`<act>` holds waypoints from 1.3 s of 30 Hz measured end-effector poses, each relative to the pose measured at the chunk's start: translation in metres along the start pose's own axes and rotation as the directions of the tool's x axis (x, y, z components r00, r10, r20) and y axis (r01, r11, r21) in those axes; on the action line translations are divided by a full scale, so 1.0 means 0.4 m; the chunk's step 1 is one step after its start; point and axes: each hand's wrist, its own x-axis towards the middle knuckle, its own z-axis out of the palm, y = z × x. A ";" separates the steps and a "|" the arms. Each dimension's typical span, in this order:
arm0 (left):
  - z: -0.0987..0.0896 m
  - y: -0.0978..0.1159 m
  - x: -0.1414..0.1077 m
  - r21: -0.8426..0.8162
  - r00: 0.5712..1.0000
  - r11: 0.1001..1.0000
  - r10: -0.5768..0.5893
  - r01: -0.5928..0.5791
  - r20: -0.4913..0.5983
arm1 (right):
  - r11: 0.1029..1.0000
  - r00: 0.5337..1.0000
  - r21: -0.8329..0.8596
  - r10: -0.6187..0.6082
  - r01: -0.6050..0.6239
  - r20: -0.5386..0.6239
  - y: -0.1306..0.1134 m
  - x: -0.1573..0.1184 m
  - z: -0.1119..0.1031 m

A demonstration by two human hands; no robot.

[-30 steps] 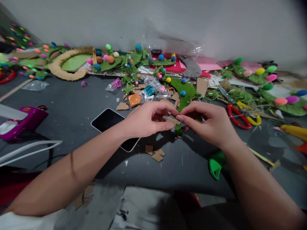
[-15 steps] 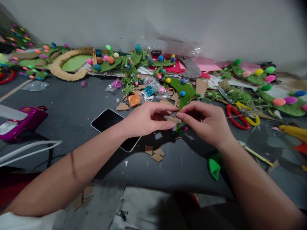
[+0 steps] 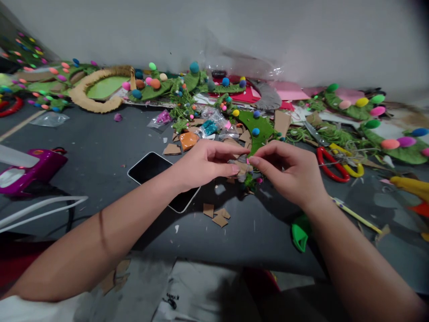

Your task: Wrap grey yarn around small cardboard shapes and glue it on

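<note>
A small cardboard piece partly wrapped in grey yarn (image 3: 241,168) is held between the thumb and fingers of my left hand (image 3: 204,166). My right hand (image 3: 290,172) is at the piece's right edge, its thumb and forefinger pinched together; what they grip, perhaps a yarn end, is too small to make out. Just below the piece is a bit of green with a magenta ball (image 3: 259,180). A phone with a dark screen (image 3: 152,167) lies partly under my left wrist.
Cardboard scraps (image 3: 220,220) lie nearer me. Red-handled scissors (image 3: 331,164), a yellow stick (image 3: 360,215) and a green object (image 3: 299,237) are at the right. A purple device (image 3: 50,167) with cables stands left. Green felt shapes with coloured balls (image 3: 154,91) line the wall.
My left fingers have shifted slightly left on the piece, and more of its wrapped edge shows. My right fingertips have stayed close beside it.
</note>
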 end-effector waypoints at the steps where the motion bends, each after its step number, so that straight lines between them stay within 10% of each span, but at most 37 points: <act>1: 0.002 0.000 0.000 0.001 1.000 1.000 -0.024 0.024 0.007 | 0.999 0.999 -0.014 -0.033 0.033 0.005 -0.001 -0.002 0.000; 16: -0.005 0.018 0.021 -0.312 0.944 0.947 -0.172 0.079 -0.283 | 0.991 0.974 -0.038 -0.115 0.125 0.193 -0.005 -0.009 0.003; 23: -0.005 0.010 0.020 -0.307 0.958 0.950 -0.137 0.056 -0.251 | 0.990 0.989 -0.137 0.028 -0.008 0.145 0.034 -0.002 0.001; 32: -0.001 0.009 0.011 -0.272 0.989 0.961 -0.078 0.043 -0.122 | 0.931 0.966 0.290 0.169 -0.223 0.198 0.001 -0.009 0.027; 39: -0.009 -0.002 0.011 -0.171 0.996 0.984 -0.061 0.049 -0.062 | 0.997 0.976 -0.068 -0.006 0.021 0.217 0.006 0.000 0.006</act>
